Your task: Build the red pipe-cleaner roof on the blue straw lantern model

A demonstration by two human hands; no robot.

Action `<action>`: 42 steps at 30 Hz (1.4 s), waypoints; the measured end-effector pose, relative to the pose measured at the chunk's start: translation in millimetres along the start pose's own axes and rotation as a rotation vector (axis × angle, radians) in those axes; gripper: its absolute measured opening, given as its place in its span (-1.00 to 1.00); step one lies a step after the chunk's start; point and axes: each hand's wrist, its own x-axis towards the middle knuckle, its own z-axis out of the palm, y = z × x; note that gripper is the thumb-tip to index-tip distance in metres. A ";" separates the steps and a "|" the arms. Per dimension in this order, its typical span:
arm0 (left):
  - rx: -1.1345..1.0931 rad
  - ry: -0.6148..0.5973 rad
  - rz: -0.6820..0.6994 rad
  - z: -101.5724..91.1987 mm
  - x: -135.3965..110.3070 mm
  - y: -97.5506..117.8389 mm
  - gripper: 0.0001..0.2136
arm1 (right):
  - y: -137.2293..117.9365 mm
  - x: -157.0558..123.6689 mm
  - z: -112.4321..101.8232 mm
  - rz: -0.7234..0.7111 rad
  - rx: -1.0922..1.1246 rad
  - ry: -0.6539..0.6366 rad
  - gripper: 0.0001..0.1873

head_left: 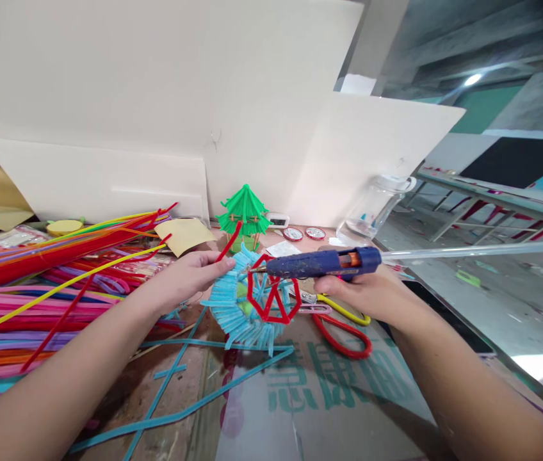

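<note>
My left hand (186, 276) is closed, pinching a red pipe cleaner (230, 248) beside a light blue fuzzy wheel-shaped piece (233, 307) that carries a red pipe-cleaner frame (271, 296). My right hand (365, 291) grips a blue glue gun (322, 262), held level with its nozzle pointing left at the red frame. A clear glue stick (483, 251) juts out of the gun's back to the right.
A heap of coloured pipe cleaners (36, 288) fills the left side. Red and yellow scissors (343, 333) lie under my right hand. A small green pagoda model (244, 214), a clear jar (372, 208) and white boards (156, 115) stand behind. Loose blue strands (180, 397) lie in front.
</note>
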 end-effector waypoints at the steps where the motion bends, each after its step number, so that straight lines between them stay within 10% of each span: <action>1: 0.000 0.000 0.001 -0.2 0.3 -0.1 -0.70 | 0.4 -0.2 -0.5 -0.002 -0.009 -0.001 -0.63; 42: 0.027 0.080 0.008 -17.0 10.4 -11.4 -0.67 | 17.7 -6.8 -20.8 0.116 -0.042 -0.142 -0.59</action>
